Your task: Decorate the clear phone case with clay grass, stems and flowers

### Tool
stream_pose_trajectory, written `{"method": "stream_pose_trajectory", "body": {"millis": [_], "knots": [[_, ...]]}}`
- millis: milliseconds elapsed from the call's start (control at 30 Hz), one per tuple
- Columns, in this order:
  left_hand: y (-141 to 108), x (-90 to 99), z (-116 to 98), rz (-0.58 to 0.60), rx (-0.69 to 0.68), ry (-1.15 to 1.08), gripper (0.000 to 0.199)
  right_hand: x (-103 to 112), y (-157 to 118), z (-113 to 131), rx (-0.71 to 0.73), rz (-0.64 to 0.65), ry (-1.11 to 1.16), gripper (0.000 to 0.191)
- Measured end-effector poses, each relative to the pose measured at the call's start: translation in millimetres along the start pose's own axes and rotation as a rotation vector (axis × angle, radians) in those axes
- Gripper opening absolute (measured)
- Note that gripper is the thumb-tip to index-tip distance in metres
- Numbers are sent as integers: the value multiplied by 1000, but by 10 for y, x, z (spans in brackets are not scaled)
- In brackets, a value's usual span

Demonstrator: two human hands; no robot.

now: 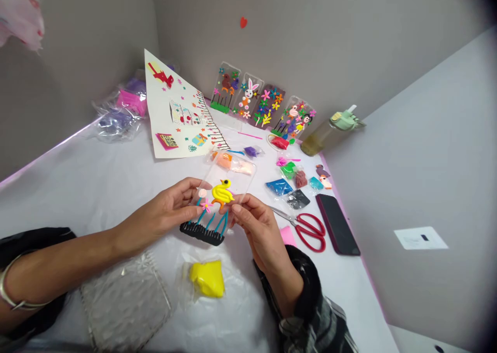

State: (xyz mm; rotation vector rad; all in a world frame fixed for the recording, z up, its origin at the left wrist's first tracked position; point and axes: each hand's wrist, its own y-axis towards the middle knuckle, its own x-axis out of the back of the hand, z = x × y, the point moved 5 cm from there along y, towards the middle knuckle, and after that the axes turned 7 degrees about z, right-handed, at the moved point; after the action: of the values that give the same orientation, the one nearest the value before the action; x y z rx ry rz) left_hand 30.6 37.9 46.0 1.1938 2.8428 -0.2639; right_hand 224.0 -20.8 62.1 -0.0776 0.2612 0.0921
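Note:
Between my hands is a clear phone case [241, 187], tilted over the table. A yellow clay duck [222, 191] with orange legs sits on it. Below the duck are teal stems, a pink clay flower [206, 205] and a black clay strip [202, 234] along the lower edge. My left hand [174, 208] grips the case's left side, thumb near the pink flower. My right hand [254, 223] pinches its right side near the duck's tail. A packet of yellow clay [208, 278] lies on the table just below the case.
Several decorated phone cases [248, 94] lean against the wall behind a standing illustrated sheet [171, 109]. To the right lie red-handled scissors [310, 232], a dark phone [337, 224], clay packets [278, 187] and a bottle [320, 135]. A clear textured slab [126, 304] lies front left.

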Motion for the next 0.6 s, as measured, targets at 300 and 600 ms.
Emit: {"method": "stream_pose_trajectory", "body": {"millis": [300,600], "knots": [[11,66,38,-26,-12,43,49,27,17,-21,-3,-4,31,20],[-50,330,-81,-346,-126,125,35,198,88,-84,-41,-59,-54,37]]}}
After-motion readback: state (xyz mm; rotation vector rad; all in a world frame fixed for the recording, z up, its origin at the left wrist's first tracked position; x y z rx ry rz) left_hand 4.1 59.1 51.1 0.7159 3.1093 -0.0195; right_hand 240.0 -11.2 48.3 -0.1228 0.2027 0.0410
